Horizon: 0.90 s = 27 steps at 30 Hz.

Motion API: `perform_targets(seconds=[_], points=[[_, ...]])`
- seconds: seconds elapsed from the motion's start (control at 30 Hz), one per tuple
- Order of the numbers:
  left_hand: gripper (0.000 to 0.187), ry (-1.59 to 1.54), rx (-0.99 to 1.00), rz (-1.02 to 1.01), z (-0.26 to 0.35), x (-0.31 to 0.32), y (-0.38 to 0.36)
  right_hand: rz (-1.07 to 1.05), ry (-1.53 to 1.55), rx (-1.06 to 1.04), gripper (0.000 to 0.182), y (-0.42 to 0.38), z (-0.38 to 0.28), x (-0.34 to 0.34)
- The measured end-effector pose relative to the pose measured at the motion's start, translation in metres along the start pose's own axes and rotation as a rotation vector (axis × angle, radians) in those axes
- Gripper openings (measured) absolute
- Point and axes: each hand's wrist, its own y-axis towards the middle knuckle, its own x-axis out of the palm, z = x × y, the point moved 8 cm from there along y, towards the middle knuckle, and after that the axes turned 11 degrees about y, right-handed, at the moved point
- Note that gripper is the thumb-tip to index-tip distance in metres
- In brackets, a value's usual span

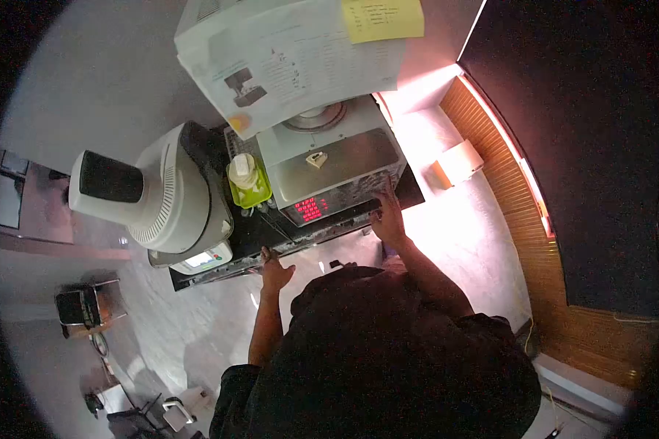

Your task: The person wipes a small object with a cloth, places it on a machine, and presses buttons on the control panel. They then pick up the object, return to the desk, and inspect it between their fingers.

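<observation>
My left hand [277, 274] rests at the front edge of the black table [260, 238], its thumb spread away from the fingers and nothing visible in it. Against the lower right of a box-shaped machine's front panel, my right hand [389, 222] has its fingers stretched upward, touching or very close to the controls. The grey metal machine [351, 164] shows a red digital display [311, 210] at its front left. A small pale piece [316, 159] lies on top of it. Left of the machine, a bright green tray [252, 196] holds a white round container [242, 170].
A large grey-white device [172, 190] with a small screen [200, 259] stands at the table's left. Printed sheets [293, 69] with a yellow note [384, 20] hang over the machine's back. Thin dark tongs or tweezers [277, 227] lie near the tray. A cardboard box [459, 162] is at right.
</observation>
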Motion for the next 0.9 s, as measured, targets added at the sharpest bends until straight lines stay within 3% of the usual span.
perform_targets(seconds=[0.33, 0.43, 0.53, 0.63, 0.9], points=[[0.11, 0.085, -0.013, -0.088, 0.013, -0.008, -0.003, 0.046, -0.054, -0.034, 0.048, -0.011, 0.005, -0.007], [0.111, 0.111, -0.015, -0.081, 0.012, -0.008, -0.004, 0.025, 0.104, 0.076, 0.049, -0.005, 0.012, -0.007], [0.111, 0.132, 0.008, -0.071, 0.01, -0.003, -0.002, 0.023, 0.1, 0.057, 0.05, 0.001, 0.01, -0.003], [0.112, 0.164, 0.006, -0.087, 0.012, -0.005, -0.004, -0.093, -0.111, 0.112, 0.05, 0.001, 0.002, -0.001], [0.117, 0.22, 0.015, -0.062, 0.018, -0.004, -0.004, -0.169, -0.275, 0.205, 0.064, 0.017, -0.027, 0.017]])
